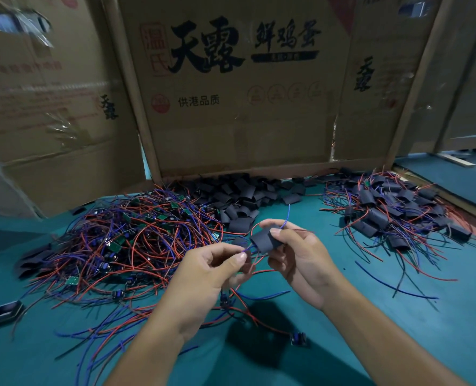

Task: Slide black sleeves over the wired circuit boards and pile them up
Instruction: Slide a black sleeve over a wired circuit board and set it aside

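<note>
Nearest, the left hand [217,267] pinches wires [255,259] between thumb and curled fingers, its grip closed tight on thin red and blue strands just left of the sleeve. Beside it, the right hand [295,253] holds a black sleeve [264,240] with thumb on top and fingers curled beneath, a grip closed round the flat tube; a blue wire end [287,214] sticks up past the fingertips. Whether a circuit board sits inside the sleeve cannot be told. Both hands hover above the teal counter [370,316], with loose red and blue wires and a small board [299,337] lying below them.

Left of the grip spreads a tangled heap of bare wired circuit boards [125,235], green boards showing among red and blue leads. A small dark metal tin [1,313] lies at the far left edge of the counter. Right of the grip, well apart, lies the pile of sleeved boards [393,215], wires trailing outward. Beyond the grip, between the two heaps, sits a mound of empty black sleeves [239,196]. Behind it stand cardboard panels [231,107] printed with Chinese characters.
</note>
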Available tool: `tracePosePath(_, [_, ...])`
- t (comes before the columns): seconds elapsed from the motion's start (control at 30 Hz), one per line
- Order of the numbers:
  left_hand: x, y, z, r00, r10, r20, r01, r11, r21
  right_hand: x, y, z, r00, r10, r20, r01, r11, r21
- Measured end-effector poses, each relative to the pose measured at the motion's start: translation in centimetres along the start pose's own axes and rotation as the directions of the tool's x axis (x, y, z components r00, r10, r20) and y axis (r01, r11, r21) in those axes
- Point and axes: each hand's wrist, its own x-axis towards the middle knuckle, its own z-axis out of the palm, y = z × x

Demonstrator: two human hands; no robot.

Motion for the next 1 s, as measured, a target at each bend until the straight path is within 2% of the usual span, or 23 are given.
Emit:
tracePosePath(0.1, [0.1,0.5,-1.0,0.999,0.031,-0.018,-0.029,0.994,0.102,0.8,-0.6,-1.1,0.991,-0.025,-0.133,0.04,0.993,0.111])
tracePosePath(0.2, [0.2,1.5,-2.4,0.993,0.061,-0.099,-0.046,0.987,0.153,1.8,-1.3,-2.8,0.942,-0.07,-0.328,0.128,0.979,0.159])
tracePosePath(0.27, [0.3,2.0,-3.1,0.983,0.075,-0.169,-0.044,0.982,0.183,2.0,-1.5,-4.1,0.9,-0.139,-0.414,0.166,0.986,0.03])
tracePosePath(0.3, [0.3,2.1,-3.4,0.978,0.074,-0.196,-0.037,0.982,0.187,2.0,-1.6,-4.4,0.887,-0.217,-0.408,0.172,0.974,-0.146])
tracePosePath(0.33, [0.4,2.2,-3.6,0.974,0.069,-0.217,-0.03,0.984,0.177,1.9,-1.6,-4.7,0.88,-0.321,-0.349,0.176,0.905,-0.387])
tracePosePath(0.37, [0.4,2.4,-3.6,0.969,0.068,-0.236,-0.031,0.987,0.159,1.7,-1.6,-4.9,0.878,-0.421,-0.228,0.196,0.751,-0.631])
tracePosePath(0.4, [0.6,2.6,-3.6,0.965,0.071,-0.252,-0.035,0.989,0.142,1.5,-1.5,-5.0,0.875,-0.479,-0.066,0.236,0.543,-0.806])
tracePosePath(0.43, [0.7,3.0,-3.6,0.962,0.074,-0.262,-0.04,0.991,0.131,1.4,-1.6,-5.2,0.865,-0.492,0.097,0.293,0.338,-0.895])
tracePosePath(0.47, [0.9,3.4,-3.6,0.961,0.076,-0.267,-0.043,0.991,0.125,1.3,-1.7,-5.1,0.853,-0.466,0.234,0.349,0.176,-0.921])
tracePosePath(0.5, [1.1,3.9,-3.6,0.961,0.081,-0.265,-0.048,0.99,0.129,1.3,-1.7,-5.0,0.849,-0.417,0.324,0.386,0.072,-0.92])
tracePosePath(0.53, [1.3,4.3,-3.6,0.963,0.093,-0.253,-0.056,0.987,0.148,1.3,-1.7,-4.8,0.848,-0.383,0.366,0.404,0.022,-0.915])
tracePosePath(0.57, [1.5,4.7,-3.6,0.967,0.112,-0.23,-0.07,0.981,0.182,1.3,-1.7,-4.6,0.843,-0.388,0.373,0.411,0.015,-0.912])
tracePosePath(0.63, [2.0,5.1,-3.5,0.974,0.148,-0.171,-0.104,0.965,0.242,1.2,-1.9,-4.2,0.825,-0.483,0.293,0.395,0.124,-0.91])
tracePosePath(0.7, [2.6,5.4,-2.9,0.976,0.162,-0.148,-0.118,0.956,0.268,1.0,-2.1,-3.9,0.844,-0.526,0.106,0.353,0.396,-0.848])
tracePosePath(0.73, [3.0,5.4,-2.3,0.976,0.161,-0.149,-0.115,0.954,0.277,1.0,-2.2,-3.8,0.864,-0.504,0.012,0.329,0.544,-0.772])
tracePosePath(0.77, [3.5,5.3,-1.8,0.976,0.156,-0.15,-0.109,0.953,0.284,0.9,-2.3,-3.8,0.877,-0.476,-0.063,0.3,0.646,-0.702])
tracePosePath(0.8, [3.9,5.2,-1.1,0.979,0.147,-0.144,-0.1,0.951,0.291,0.9,-2.4,-3.8,0.88,-0.462,-0.113,0.277,0.69,-0.668])
tracePosePath(0.93, [5.6,4.1,2.0,0.993,0.097,-0.074,-0.059,0.913,0.404,1.0,-2.5,-4.3,0.832,-0.514,-0.209,0.249,0.682,-0.688])
tracePosePath(1.0, [6.1,3.2,3.5,1.0,0.016,-0.003,-0.013,0.888,0.46,1.2,-2.6,-4.8,0.804,-0.532,-0.265,0.248,0.706,-0.664])
